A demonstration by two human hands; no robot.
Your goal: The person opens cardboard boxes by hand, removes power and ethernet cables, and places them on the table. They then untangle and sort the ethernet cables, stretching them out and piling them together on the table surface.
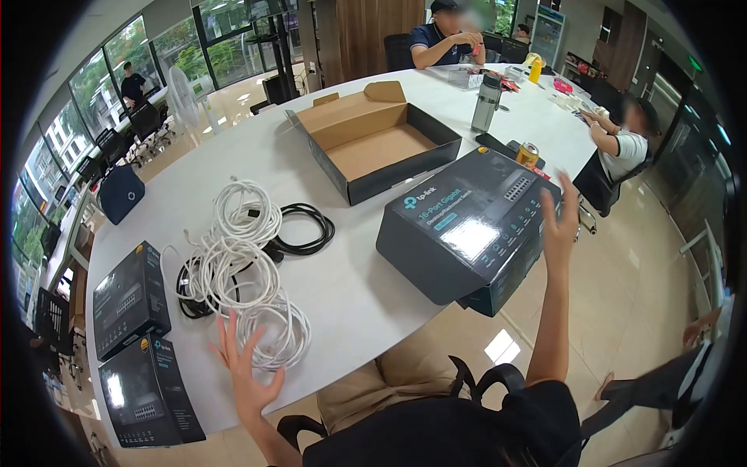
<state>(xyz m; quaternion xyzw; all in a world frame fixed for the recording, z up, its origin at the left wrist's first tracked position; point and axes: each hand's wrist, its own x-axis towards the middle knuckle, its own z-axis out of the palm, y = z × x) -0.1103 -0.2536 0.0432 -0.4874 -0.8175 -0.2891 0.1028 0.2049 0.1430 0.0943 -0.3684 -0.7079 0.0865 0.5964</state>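
Observation:
My left hand (pixel 250 375) is open, fingers spread, at the near end of a pile of coiled white network cables (pixel 240 268). Its fingertips overlap the nearest coil in this view. Black cables (pixel 310 230) lie coiled beside and partly under the white ones. My right hand (pixel 562 222) is raised with fingers apart at the right edge of a large black TP-Link 16-port switch box (pixel 459 222). That box lies tilted with its printed face up, over another dark box (pixel 498 292) at the table's near edge. Behind it stands an open black box (pixel 381 148), its brown cardboard inside showing.
Two smaller TP-Link boxes (pixel 128 300) sit at the left of the white table (pixel 350 272). A grey bottle (pixel 486 103) and a gold can (pixel 527 154) stand beyond the large box. People sit at the far side and right; another person's leg shows lower right.

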